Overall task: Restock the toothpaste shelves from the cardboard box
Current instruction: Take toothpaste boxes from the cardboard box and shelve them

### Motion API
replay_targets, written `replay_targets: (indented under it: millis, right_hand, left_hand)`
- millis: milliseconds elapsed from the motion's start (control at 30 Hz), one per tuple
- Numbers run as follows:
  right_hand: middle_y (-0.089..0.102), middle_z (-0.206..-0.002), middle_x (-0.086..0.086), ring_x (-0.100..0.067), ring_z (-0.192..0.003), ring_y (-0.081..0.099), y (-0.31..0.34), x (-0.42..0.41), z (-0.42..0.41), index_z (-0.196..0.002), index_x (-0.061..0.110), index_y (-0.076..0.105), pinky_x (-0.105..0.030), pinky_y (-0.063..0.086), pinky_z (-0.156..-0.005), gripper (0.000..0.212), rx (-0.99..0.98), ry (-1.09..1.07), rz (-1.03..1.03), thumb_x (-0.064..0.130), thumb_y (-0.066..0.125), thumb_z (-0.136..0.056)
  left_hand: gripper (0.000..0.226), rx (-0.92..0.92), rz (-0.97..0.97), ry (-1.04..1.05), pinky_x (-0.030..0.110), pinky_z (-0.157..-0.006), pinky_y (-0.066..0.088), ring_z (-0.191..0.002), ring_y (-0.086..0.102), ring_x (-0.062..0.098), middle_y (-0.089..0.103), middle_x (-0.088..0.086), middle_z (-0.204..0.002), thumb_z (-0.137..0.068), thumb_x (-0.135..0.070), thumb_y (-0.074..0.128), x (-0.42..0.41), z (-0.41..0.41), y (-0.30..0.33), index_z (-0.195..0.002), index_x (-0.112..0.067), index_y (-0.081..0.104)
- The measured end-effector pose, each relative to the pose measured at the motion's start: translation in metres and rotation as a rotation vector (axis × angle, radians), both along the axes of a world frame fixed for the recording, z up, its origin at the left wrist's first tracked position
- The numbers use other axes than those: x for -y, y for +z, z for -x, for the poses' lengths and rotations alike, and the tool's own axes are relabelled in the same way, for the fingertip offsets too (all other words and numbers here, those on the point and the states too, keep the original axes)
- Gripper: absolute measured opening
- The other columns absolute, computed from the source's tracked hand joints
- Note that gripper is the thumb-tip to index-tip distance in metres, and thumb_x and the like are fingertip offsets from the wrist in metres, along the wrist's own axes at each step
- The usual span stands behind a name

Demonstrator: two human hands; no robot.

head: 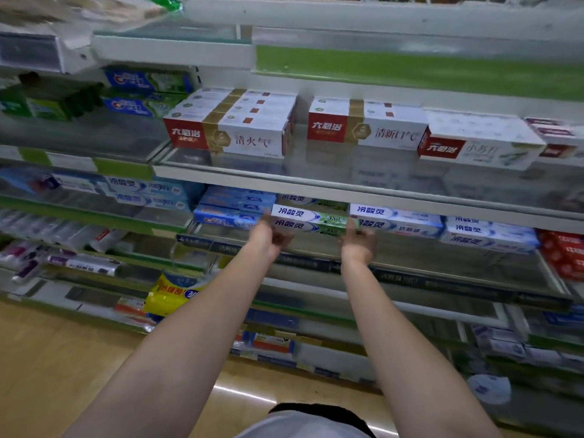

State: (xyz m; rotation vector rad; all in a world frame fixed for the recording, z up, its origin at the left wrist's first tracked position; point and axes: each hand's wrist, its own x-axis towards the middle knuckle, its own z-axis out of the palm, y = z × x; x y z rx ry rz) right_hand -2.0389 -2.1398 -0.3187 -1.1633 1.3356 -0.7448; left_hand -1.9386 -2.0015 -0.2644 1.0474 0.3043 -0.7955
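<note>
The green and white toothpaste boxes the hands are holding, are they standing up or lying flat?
Lying flat: the green and white toothpaste boxes sit stacked lengthwise on the shelf.

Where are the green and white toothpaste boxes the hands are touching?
The green and white toothpaste boxes sit mid-picture on the second shelf, between the left hand and right hand, with blue boxes to their left and purple-and-white boxes to their right.

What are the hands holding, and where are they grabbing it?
Both hands hold a stack of two green-and-white toothpaste boxes by the ends: left hand at the left end, right hand at the right end.
</note>
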Motion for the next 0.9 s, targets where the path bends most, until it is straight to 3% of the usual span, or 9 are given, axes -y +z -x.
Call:
replay_targets:
  millis: [133,200,300,433,533,600,700,800,900]
  right_hand:
    - [0.07,-0.091,-0.005,-0.017,-0.066,0.071,0.008,0.009,0.014,-0.11,0.014,0.051,-0.027,0.055,-0.06,0.026,-0.02,0.134,-0.126,0.029,0.069,-0.096]
    - [0.065,-0.09,-0.001,-0.017,-0.069,0.073,0.003,0.014,0.014,-0.108,0.015,0.049,-0.024,0.055,-0.059,0.027,0.016,0.165,-0.141,0.026,0.07,-0.095]
    - [0.066,-0.093,-0.001,-0.02,-0.087,0.075,-0.001,0.013,0.007,-0.115,0.012,0.052,-0.028,0.06,-0.07,0.031,-0.01,0.225,-0.133,0.028,0.069,-0.096]
    - [0.055,-0.14,-0.016,-0.033,-0.118,0.063,0.002,0.012,-0.002,-0.144,0.008,0.035,-0.043,0.054,-0.099,0.06,-0.12,0.244,-0.052,0.015,0.068,-0.095]
    - [0.059,-0.119,-0.012,-0.031,-0.113,0.062,-0.001,0.007,-0.006,-0.123,0.008,0.049,-0.033,0.048,-0.084,0.029,-0.226,0.298,0.051,0.012,0.061,-0.098]
    - [0.057,-0.114,-0.009,-0.027,-0.102,0.06,-0.003,0.003,-0.01,-0.101,0.011,0.054,-0.03,0.041,-0.08,0.008,-0.333,0.401,0.176,0.017,0.06,-0.098]
    - [0.048,-0.127,-0.01,-0.024,-0.096,0.053,-0.007,-0.003,-0.015,-0.107,0.012,0.055,-0.031,0.042,-0.085,0.012,-0.433,0.514,0.303,0.021,0.057,-0.099]
    - [0.044,-0.133,-0.012,-0.031,-0.108,0.057,-0.009,-0.006,-0.017,-0.129,0.01,0.05,-0.038,0.048,-0.089,0.032,-0.518,0.542,0.386,0.024,0.053,-0.1]
    - [0.051,-0.123,-0.008,-0.026,-0.097,0.057,-0.011,-0.005,-0.018,-0.114,0.013,0.054,-0.037,0.048,-0.083,0.02,-0.511,0.475,0.39,0.027,0.053,-0.1]
  left_hand:
    - [0.031,0.1,-0.216,-0.071,0.026,-0.048,0.048,-0.061,0.051,0.02,0.059,0.011,-0.081,-0.107,-0.033,0.046,0.027,-0.003,-0.028,-0.122,-0.008,0.056]
    - [0.025,0.095,-0.258,-0.08,0.023,-0.052,0.039,-0.059,0.044,0.016,0.053,0.01,-0.078,-0.108,-0.018,0.042,0.033,-0.003,-0.037,-0.125,-0.007,0.056]
    - [0.034,0.201,-0.339,-0.064,0.027,-0.067,0.046,-0.065,0.051,0.014,0.054,0.005,-0.079,-0.105,-0.007,0.043,0.038,0.002,-0.044,-0.136,0.003,0.051]
    - [0.034,0.313,-0.408,-0.046,0.029,-0.074,0.053,-0.072,0.059,0.015,0.06,0.003,-0.085,-0.102,-0.008,0.048,0.044,0.003,-0.041,-0.132,0.004,0.054]
    - [0.029,0.615,-0.74,-0.258,0.027,-0.078,0.044,-0.093,0.06,0.02,0.064,0.007,-0.104,-0.105,-0.012,0.037,0.045,-0.007,-0.049,-0.121,-0.003,0.06]
    - [0.027,0.694,-0.738,-0.261,0.026,-0.076,0.041,-0.089,0.058,0.02,0.065,0.008,-0.1,-0.103,-0.011,0.037,0.046,-0.006,-0.045,-0.105,-0.005,0.063]
    - [0.016,0.962,-0.945,-0.397,0.028,-0.075,0.04,-0.084,0.053,0.021,0.059,0.007,-0.088,-0.097,-0.009,0.046,0.044,-0.007,-0.047,-0.086,-0.01,0.058]
    - [0.013,1.087,-1.03,-0.471,0.032,-0.079,0.043,-0.091,0.053,0.023,0.058,0.008,-0.095,-0.097,-0.014,0.048,0.043,-0.014,-0.05,-0.088,-0.011,0.057]
    - [0.011,1.188,-1.068,-0.531,0.031,-0.079,0.042,-0.091,0.052,0.021,0.059,0.007,-0.097,-0.098,-0.018,0.049,0.041,-0.02,-0.054,-0.091,-0.013,0.057]
